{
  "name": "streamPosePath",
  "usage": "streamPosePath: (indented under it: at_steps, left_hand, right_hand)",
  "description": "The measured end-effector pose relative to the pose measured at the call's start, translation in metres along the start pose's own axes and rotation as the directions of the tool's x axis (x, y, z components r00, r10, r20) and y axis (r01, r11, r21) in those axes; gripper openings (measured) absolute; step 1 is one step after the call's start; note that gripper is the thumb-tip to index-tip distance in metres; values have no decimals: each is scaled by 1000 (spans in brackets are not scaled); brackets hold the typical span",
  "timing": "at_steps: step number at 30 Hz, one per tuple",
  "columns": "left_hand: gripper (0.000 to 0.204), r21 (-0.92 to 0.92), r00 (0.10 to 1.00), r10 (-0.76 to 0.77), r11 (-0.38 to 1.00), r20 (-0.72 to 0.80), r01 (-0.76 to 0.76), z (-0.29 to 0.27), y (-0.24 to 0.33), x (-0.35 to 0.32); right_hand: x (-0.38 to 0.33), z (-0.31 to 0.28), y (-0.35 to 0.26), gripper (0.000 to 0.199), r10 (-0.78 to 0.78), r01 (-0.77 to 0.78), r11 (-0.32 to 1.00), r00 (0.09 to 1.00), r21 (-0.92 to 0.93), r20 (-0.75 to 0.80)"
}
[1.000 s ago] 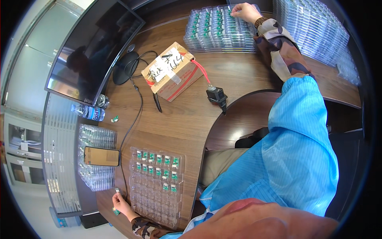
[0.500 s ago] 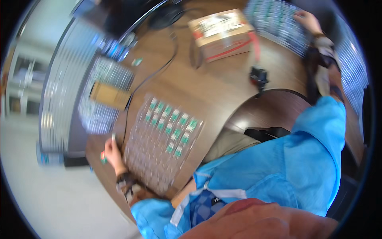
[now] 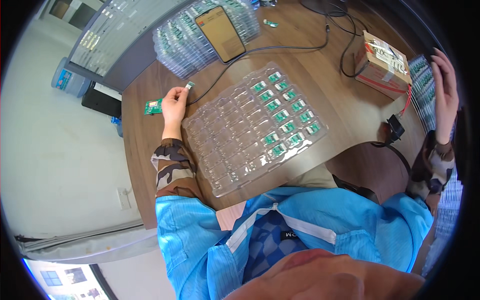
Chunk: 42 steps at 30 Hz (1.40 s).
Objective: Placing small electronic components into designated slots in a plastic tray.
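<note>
My left hand [image 3: 174, 106] pinches a small green-and-white circuit board [image 3: 190, 85] between thumb and fingertips, just left of a clear plastic tray [image 3: 216, 135]. Partly behind that hand lies a larger green circuit board [image 3: 153, 106] on the table. The tray's right-hand pockets hold several small circuit boards [image 3: 281, 116]; its left-hand pockets show bare plastic. At the far right my right hand [image 3: 445, 92] is raised with its fingers stretched out and nothing visible in them. It is beside a stack of filled clear trays [image 3: 425, 85], and I cannot tell whether it touches them.
A phone [image 3: 220, 34] leans on another stack of filled trays [image 3: 172, 50] at the back left. A black cable [image 3: 280, 48] crosses the table to my left hand. A cardboard box [image 3: 382, 65] and a black connector [image 3: 395, 128] with red wires are at the right. One loose small board [image 3: 270, 23] lies behind.
The view has swung, and the table's things have shifted in the picture. My left hand keeps its pinch on the small board. My right hand, earlier over the right-hand tray stack, now has its fingers stretched out.
</note>
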<state>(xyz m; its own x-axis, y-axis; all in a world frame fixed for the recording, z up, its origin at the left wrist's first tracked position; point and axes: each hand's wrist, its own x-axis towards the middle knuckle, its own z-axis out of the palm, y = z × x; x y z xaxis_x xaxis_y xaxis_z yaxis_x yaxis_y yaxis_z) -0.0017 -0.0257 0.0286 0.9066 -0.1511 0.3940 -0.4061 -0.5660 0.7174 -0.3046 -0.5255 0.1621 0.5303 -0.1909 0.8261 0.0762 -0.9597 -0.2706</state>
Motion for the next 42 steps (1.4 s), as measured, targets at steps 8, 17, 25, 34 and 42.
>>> streamPosePath:
  at_steps: [8,17,25,34,42]
  left_hand:
    - [18,-41,999,25,999,-43,-26,3,-7,0]
    - [17,49,997,27,998,-69,-24,2,7,-3]
    - [17,66,997,35,997,-76,-30,0,5,-1]
    - [17,83,997,46,996,-55,-42,-1,5,-2]
    - [18,62,997,46,997,-59,-42,0,3,-2]
  right_hand:
    - [-5,164,-152,9,-381,193,810,891,553,247]
    - [-27,272,-124,23,-289,-62,752,864,657,412]
    - [-28,271,-124,28,-280,-122,790,799,600,532]
    - [-34,272,-125,28,-266,-113,789,823,603,502]
    - [-32,271,-124,28,-273,-108,779,828,617,489]
